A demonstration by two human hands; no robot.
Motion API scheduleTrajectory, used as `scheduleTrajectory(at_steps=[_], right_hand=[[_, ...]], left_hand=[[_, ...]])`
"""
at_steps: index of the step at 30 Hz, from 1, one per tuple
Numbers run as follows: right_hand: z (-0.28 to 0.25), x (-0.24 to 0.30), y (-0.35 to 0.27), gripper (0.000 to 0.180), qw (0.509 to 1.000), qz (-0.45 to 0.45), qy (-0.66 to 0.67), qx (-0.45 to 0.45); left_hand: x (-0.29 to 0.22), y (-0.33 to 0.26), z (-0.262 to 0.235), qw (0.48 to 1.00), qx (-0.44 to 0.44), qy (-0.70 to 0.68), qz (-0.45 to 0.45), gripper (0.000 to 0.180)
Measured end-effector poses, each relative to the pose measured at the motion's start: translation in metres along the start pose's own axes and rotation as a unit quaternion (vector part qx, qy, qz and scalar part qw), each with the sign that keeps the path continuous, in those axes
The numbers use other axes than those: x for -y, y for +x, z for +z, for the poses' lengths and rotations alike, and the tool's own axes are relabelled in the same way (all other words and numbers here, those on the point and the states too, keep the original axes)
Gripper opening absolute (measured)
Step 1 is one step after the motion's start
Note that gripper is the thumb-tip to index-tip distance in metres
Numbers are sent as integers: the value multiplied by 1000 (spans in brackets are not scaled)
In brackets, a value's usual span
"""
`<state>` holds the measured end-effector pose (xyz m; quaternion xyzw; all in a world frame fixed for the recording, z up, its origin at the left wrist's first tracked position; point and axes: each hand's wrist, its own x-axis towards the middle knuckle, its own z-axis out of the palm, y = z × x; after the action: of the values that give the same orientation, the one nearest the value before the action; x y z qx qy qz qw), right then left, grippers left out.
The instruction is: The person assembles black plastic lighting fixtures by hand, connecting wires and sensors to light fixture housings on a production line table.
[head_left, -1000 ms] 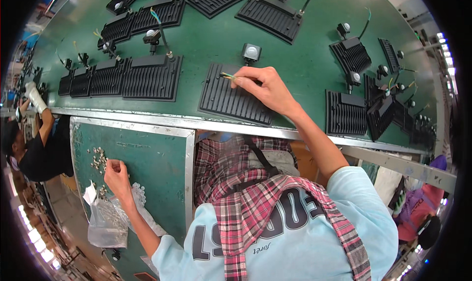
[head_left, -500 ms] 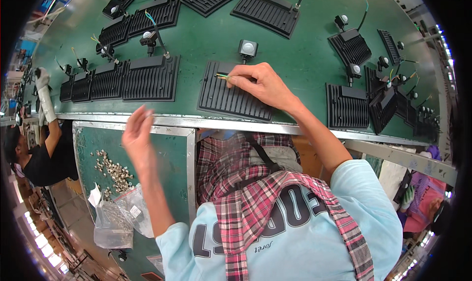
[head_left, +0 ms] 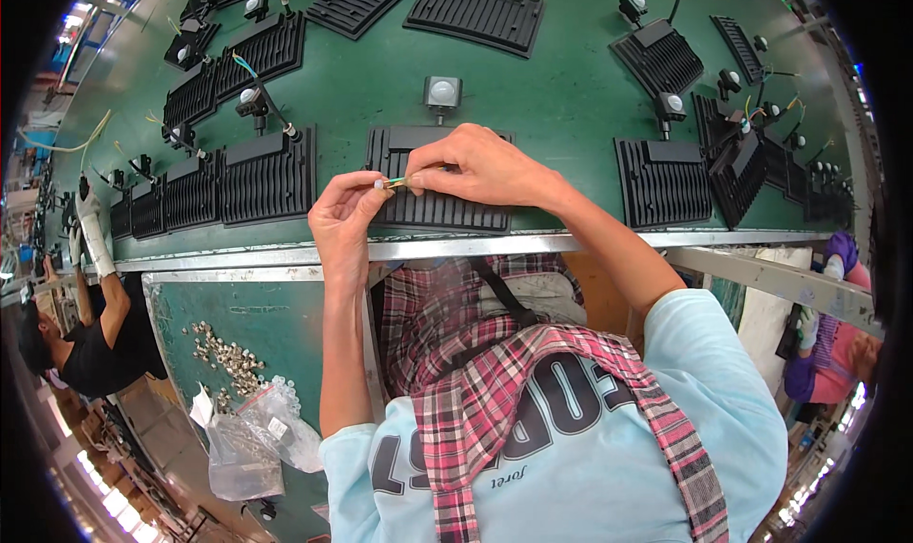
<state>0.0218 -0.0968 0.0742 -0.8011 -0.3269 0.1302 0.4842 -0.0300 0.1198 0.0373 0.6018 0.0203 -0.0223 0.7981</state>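
A black finned floodlight (head_left: 442, 215) lies in front of me near the table edge, its white-domed sensor (head_left: 442, 92) pointing away from me. Just above its fins, my right hand (head_left: 475, 167) pinches the thin green and yellow wires (head_left: 397, 181). My left hand (head_left: 344, 218) meets it from the left, thumb and forefinger closed on a small whitish piece (head_left: 381, 184) at the wire ends. Whether the wires pass through that piece cannot be made out. Both hands hide part of the floodlight.
More floodlights (head_left: 268, 177) stand in a row at left, with others at the back and a cluster (head_left: 737, 177) at right. A lower side table holds loose metal fittings (head_left: 228, 358) and plastic bags (head_left: 244, 457). Co-workers are at far left (head_left: 95, 353) and far right (head_left: 837, 339).
My left hand has come up from over the side table to the wire ends, with the small whitish piece now showing in its fingers. My right hand still pinches the wires. The view has shifted slightly.
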Motion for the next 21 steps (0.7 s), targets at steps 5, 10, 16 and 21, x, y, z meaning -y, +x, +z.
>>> scheduleTrajectory(at_steps=[5, 10, 16, 21], right_hand=[[2, -3, -1, 17, 1000, -9, 7, -7], [0, 0, -2, 17, 1000, 6, -9, 16], [5, -2, -3, 17, 1000, -25, 4, -17], [7, 1, -6, 18, 999, 12, -28, -18]], left_hand=[[1, 0, -1, 1000, 14, -6, 2, 20], [1, -1, 2, 999, 38, -26, -17, 18], [6, -2, 4, 999, 16, -31, -27, 18], [9, -2, 9, 1000, 1, -16, -23, 18]])
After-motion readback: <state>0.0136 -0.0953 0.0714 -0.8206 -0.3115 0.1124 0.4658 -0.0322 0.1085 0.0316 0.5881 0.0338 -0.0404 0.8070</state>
